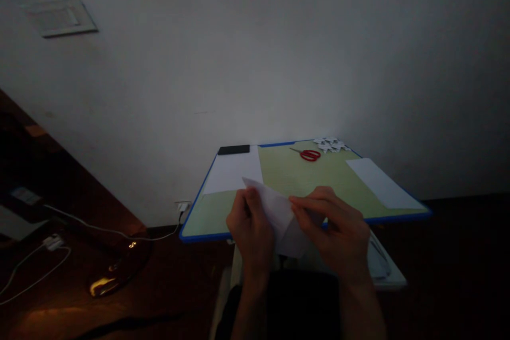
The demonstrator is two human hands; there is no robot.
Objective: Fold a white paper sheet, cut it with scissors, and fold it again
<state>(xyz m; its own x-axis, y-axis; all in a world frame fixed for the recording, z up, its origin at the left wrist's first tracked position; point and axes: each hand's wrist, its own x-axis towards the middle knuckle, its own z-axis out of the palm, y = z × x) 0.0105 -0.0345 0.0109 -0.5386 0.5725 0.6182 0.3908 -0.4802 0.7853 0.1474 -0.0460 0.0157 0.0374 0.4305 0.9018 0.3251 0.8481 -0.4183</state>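
Note:
Both of my hands hold a folded white paper piece in the air, just in front of the near edge of a small table. My left hand grips its left side with fingers curled round it. On the right side my right hand pinches the paper between thumb and fingers. The table has a green top with a blue rim.
On the table lie red scissors, a pile of small folded white paper pieces, a black phone, a white sheet at the left and another white sheet at the right. White cables run over the dark floor at left.

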